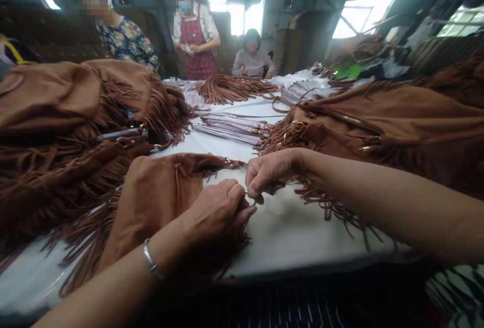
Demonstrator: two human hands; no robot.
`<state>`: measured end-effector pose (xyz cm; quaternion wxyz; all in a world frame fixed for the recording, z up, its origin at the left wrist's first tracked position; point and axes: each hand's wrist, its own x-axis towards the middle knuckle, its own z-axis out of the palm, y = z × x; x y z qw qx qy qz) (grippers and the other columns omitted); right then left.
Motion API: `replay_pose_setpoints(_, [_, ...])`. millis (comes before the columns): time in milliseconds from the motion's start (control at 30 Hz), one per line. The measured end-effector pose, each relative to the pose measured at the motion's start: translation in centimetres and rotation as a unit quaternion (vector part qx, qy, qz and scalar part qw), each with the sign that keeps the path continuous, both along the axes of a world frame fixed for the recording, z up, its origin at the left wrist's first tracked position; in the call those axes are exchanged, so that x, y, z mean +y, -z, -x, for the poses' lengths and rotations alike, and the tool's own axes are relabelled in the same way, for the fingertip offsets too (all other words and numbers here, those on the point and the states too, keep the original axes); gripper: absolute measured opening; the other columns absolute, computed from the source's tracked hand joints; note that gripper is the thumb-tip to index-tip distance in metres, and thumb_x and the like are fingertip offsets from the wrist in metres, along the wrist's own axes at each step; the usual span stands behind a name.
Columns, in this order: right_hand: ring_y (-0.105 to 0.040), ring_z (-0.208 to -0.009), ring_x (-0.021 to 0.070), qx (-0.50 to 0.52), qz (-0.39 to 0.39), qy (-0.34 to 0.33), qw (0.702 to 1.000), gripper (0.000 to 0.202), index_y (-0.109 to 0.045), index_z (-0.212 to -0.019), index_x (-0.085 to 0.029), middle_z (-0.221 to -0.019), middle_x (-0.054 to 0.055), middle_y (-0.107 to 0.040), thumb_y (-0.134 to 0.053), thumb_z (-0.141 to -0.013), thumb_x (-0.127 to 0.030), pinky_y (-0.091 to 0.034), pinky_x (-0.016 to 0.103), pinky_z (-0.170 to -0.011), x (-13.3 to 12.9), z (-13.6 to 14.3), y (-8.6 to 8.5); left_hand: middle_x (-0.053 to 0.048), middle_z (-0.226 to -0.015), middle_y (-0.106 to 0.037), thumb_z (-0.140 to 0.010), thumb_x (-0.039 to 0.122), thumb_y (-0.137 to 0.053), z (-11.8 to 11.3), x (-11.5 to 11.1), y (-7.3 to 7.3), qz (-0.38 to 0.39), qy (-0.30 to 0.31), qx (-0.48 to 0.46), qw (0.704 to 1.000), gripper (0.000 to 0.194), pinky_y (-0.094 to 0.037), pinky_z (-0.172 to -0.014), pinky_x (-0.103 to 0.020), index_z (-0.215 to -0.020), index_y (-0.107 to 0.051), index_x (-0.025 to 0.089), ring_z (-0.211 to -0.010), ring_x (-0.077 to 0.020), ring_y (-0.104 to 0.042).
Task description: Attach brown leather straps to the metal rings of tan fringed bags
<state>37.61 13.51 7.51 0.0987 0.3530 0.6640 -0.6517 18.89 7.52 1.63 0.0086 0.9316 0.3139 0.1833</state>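
A brown fringed bag (147,199) lies on the white-covered table in front of me, with a zip and metal hardware along its top. My left hand (221,204) rests over the bag's right end, its fingers closed on a small metal ring (250,199). Against it, my right hand (270,171) is bent in a pinch at the same ring, and the fingertips of both hands almost meet. What else the right fingers hold is hidden. Just behind the hands, a metal clasp (231,163) shows at the end of the bag's strap.
Brown fringed bags are heaped at left (49,96) and right (408,111). Wrapped straps (230,127) lie mid-table, and a bundle of brown straps (234,88) lies farther back. Several people are across the table, one in a checked apron (196,40).
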Motion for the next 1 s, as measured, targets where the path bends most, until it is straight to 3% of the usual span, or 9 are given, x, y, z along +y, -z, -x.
replay_pose_setpoints(100, [-0.044,-0.036,0.0054,0.002,-0.019,0.080,0.997,0.028,-0.060,-0.066,-0.010,-0.049,-0.002,-0.057,-0.075,-0.061,-0.032,-0.030,0.015,-0.033,0.8,-0.3,0.3,-0.006,-0.074,-0.055,-0.088,0.039,-0.042,0.3,1.1,0.8,-0.035,-0.007,-0.025,0.999,0.028,-0.046,-0.059,-0.032,-0.079,-0.052,0.015,-0.067,-0.0187,-0.054])
replay_pose_setpoints(200, [-0.048,-0.043,0.0062,0.040,-0.057,0.118,0.991,0.029,-0.059,-0.069,-0.011,-0.054,-0.002,-0.058,-0.076,-0.062,-0.034,-0.035,0.016,-0.039,1.9,-0.8,0.7,-0.006,-0.077,-0.056,-0.087,0.038,-0.045,0.6,1.7,1.0,-0.046,-0.018,-0.070,0.996,0.026,-0.048,-0.062,-0.031,-0.089,-0.054,0.014,-0.070,-0.0185,-0.056])
replay_pose_setpoints(300, [-0.044,-0.046,0.0050,0.062,-0.079,0.079,0.992,0.029,-0.061,-0.074,-0.010,-0.057,-0.002,-0.055,-0.071,-0.070,-0.037,-0.029,0.016,-0.040,2.9,-1.0,1.0,-0.005,-0.079,-0.057,-0.087,0.036,-0.049,0.9,2.1,1.1,-0.072,-0.017,-0.114,0.991,0.025,-0.049,-0.062,-0.029,-0.099,-0.055,0.014,-0.071,-0.0173,-0.056])
replay_pose_setpoints(533, [-0.035,-0.044,0.0038,0.035,-0.079,0.029,0.996,0.035,-0.061,-0.075,-0.009,-0.053,-0.004,-0.047,-0.065,-0.075,-0.044,-0.021,0.017,-0.039,3.3,-0.7,1.0,-0.006,-0.079,-0.057,-0.083,0.029,-0.055,1.0,1.8,1.7,-0.081,-0.026,-0.180,0.980,0.018,-0.051,-0.064,-0.028,-0.093,-0.057,0.013,-0.072,-0.0167,-0.057])
replay_pose_setpoints(633, [-0.033,-0.041,0.0037,0.042,-0.059,0.042,0.996,0.036,-0.063,-0.075,-0.009,-0.052,-0.004,-0.047,-0.067,-0.072,-0.044,-0.021,0.018,-0.037,3.3,-0.8,1.4,-0.006,-0.078,-0.056,-0.081,0.027,-0.056,0.8,1.5,1.8,-0.055,-0.034,-0.155,0.986,0.017,-0.051,-0.062,-0.029,-0.090,-0.058,0.013,-0.072,-0.0178,-0.056])
replay_pose_setpoints(800, [-0.034,-0.040,0.0036,0.038,-0.021,0.032,0.999,0.031,-0.065,-0.076,-0.009,-0.051,-0.004,-0.050,-0.068,-0.073,-0.039,-0.021,0.017,-0.036,4.1,-1.0,2.0,-0.006,-0.075,-0.055,-0.085,0.028,-0.050,0.7,1.4,1.9,-0.089,-0.044,-0.101,0.990,0.016,-0.049,-0.059,-0.032,-0.085,-0.059,0.014,-0.069,-0.0198,-0.055])
replay_pose_setpoints(1000, [-0.033,-0.038,0.0033,0.035,0.016,0.021,0.999,0.029,-0.064,-0.071,-0.007,-0.049,-0.003,-0.050,-0.070,-0.070,-0.035,-0.020,0.016,-0.033,4.6,-0.2,1.5,-0.005,-0.079,-0.055,-0.088,0.031,-0.045,0.7,1.7,1.6,-0.070,-0.046,-0.043,0.996,0.020,-0.045,-0.054,-0.029,-0.096,-0.055,0.015,-0.070,-0.0194,-0.054])
